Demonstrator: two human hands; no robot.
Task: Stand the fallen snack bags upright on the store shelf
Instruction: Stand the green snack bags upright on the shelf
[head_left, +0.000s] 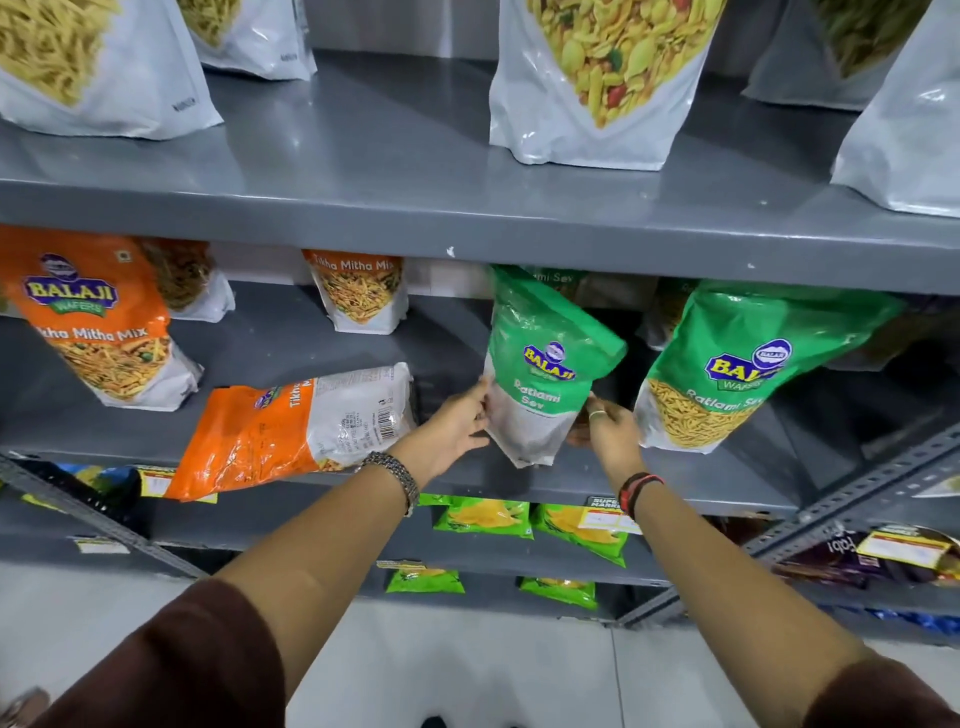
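Note:
A green Ratlami Sev bag (540, 364) stands almost upright in the middle of the grey middle shelf (467, 478). My left hand (457, 421) grips its lower left edge and my right hand (605, 423) grips its lower right edge. To its left an orange Tikha Mitha Mix bag (291, 431) lies flat on its side, hanging slightly over the shelf's front edge. A second green Ratlami Sev bag (737, 364) stands upright on the right, close to my right hand.
Upright orange bags stand at the left (98, 322) and at the back (358, 291). The upper shelf (467, 218) overhangs close above the bags' tops, carrying white snack pouches (597, 83). Small green packets (483, 517) sit on lower shelves. A slotted metal upright (857, 493) runs at right.

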